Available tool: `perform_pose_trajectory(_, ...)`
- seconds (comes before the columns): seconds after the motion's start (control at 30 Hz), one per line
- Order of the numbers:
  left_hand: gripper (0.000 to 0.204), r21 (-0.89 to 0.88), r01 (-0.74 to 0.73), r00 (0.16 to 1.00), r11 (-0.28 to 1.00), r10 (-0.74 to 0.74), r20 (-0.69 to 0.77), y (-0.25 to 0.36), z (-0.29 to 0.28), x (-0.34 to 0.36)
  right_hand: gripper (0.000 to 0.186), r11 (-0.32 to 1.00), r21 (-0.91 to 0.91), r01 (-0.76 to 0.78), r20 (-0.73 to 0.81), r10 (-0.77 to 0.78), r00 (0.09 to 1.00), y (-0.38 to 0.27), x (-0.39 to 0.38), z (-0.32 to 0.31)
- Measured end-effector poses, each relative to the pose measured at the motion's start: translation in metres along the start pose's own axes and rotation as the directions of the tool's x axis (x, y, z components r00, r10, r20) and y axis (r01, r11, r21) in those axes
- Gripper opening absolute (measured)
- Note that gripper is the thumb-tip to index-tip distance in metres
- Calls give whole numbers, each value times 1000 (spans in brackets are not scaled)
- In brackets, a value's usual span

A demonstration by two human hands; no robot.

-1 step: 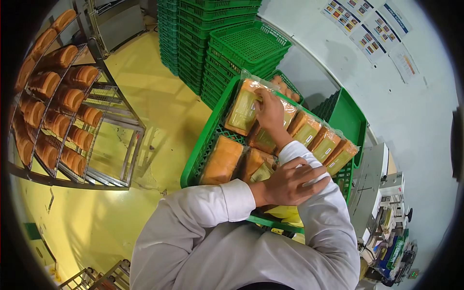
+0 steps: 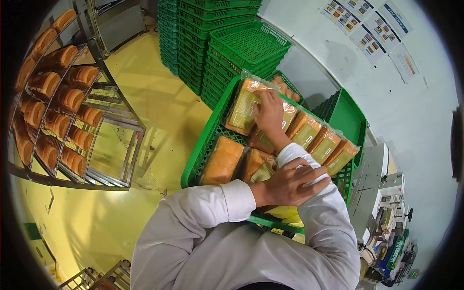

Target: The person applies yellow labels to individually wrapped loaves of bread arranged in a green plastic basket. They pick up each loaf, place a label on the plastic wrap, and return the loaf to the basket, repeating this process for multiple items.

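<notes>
A green plastic crate (image 2: 192,159) holds bagged bread loaves, a back row with pale yellow labels (image 2: 316,150) and plainer ones in front, such as an orange loaf (image 2: 221,159). My right hand (image 2: 268,113) is on the top-left bagged loaf (image 2: 239,116), its fingers curled at the bag's right side. My left hand (image 2: 292,181) lies across my right forearm at the white sleeve, fingers wrapped onto it, above the nearer part of the crate. Something yellow (image 2: 285,212) shows beneath that hand.
A wire rack of unwrapped loaves (image 2: 58,124) stands at left on a yellow floor (image 2: 145,72). Tall stacks of green crates (image 2: 217,24) rise behind, beside a crate of small buns (image 2: 285,84). A metal machine (image 2: 367,179) is at right, along a white wall with posters (image 2: 374,31).
</notes>
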State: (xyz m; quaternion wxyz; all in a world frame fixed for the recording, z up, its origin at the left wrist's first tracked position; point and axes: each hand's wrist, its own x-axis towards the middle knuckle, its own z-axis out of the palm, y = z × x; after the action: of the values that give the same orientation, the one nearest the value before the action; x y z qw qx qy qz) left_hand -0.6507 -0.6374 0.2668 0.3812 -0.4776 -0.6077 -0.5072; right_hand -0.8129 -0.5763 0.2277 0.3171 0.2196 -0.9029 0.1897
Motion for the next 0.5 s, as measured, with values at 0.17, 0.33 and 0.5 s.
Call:
perform_pose_trajectory(0.17, 51, -18, -25, 999, 1000, 25, -30, 1, 1, 4, 34, 910, 414, 8, 61, -36, 997, -4, -36, 22)
perform_pose_trajectory(0.33, 53, -44, -36, 999, 998, 36, -2, 2, 4, 0, 22, 568, 527, -632, 793, -63, 605, 25, -17, 62)
perform_pose_trajectory(0.5, 38, -165, -20, 1000, 986, 18, -19, 5, 4, 7, 26, 584, 756, -295, 52, 397, 917, 38, 57, 6)
